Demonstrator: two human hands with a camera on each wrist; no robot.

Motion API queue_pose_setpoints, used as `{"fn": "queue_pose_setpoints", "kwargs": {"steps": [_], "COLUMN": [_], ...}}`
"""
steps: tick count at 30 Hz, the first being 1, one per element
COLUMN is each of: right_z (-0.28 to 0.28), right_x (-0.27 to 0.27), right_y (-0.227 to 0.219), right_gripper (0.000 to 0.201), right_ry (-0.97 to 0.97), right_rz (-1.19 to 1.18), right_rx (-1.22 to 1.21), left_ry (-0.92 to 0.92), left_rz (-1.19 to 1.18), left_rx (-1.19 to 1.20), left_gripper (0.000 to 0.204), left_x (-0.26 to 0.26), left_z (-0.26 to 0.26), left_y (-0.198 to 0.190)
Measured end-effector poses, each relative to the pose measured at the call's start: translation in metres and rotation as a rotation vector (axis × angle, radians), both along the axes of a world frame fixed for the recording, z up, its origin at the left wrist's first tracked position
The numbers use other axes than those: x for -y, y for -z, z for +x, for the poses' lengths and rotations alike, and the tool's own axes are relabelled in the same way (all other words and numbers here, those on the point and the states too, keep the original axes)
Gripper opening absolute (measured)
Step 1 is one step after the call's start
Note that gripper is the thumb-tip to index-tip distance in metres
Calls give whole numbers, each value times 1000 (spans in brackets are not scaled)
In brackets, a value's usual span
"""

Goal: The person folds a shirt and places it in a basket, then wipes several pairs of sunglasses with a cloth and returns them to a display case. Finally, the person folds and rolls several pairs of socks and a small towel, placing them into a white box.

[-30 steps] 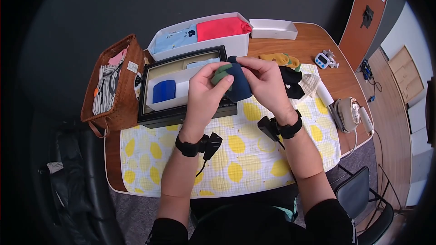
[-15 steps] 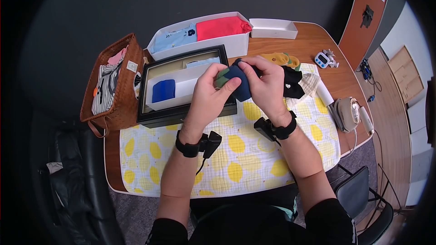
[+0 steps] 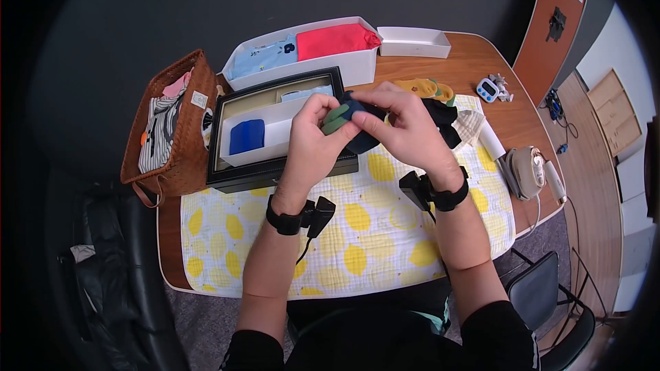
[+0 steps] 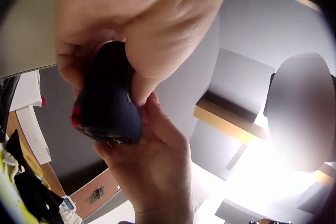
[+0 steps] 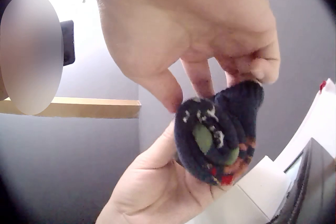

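A rolled dark navy sock [image 3: 360, 139] with green parts is held up between both hands above the cloth. The left hand [image 3: 313, 141] grips its green side, fingers curled round it. On the other side the right hand [image 3: 410, 130] pinches the navy fabric with thumb and fingers. In the right wrist view the roll's end [image 5: 207, 142] shows a spiral with green, white and red patches. The left wrist view shows the dark roll [image 4: 107, 98] between the two hands. A folded blue item [image 3: 247, 137] lies in a white box [image 3: 275, 150] to the left.
Behind stand a white bin [image 3: 337, 69] of folded clothes and a white tray [image 3: 413, 47]. A wicker basket [image 3: 183, 145] is at left. Yellow socks [image 3: 424, 89], black socks [image 3: 445, 122], a timer [image 3: 487, 90] and a beige device [image 3: 526, 174] lie at right.
The right hand has shifted, its thumb now lying across the sock near the left fingers and its wrist farther right. The left hand still grips the roll, nearly in place.
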State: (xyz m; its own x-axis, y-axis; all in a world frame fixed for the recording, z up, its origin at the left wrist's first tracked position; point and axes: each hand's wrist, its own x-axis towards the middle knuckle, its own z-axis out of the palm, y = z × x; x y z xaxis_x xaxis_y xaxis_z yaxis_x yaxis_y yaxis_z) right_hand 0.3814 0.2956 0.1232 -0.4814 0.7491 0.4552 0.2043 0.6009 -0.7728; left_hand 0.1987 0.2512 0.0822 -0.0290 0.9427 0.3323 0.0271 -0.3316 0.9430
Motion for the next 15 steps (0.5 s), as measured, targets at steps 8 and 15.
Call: {"fn": "queue_pose_setpoints", "kwargs": {"steps": [8, 15], "right_z": [-2, -8], "right_x": [1, 6], "right_y": [5, 3], "right_gripper": [56, 45], "right_ry": [-91, -34], "right_rz": [-50, -117], "right_rx": [-33, -72], "left_ry": [-43, -110], "left_rz": [3, 28], "left_rx": [186, 196], "left_gripper": [42, 32], "left_x": [8, 3], "left_z": [9, 8], "left_y": [-14, -3]}}
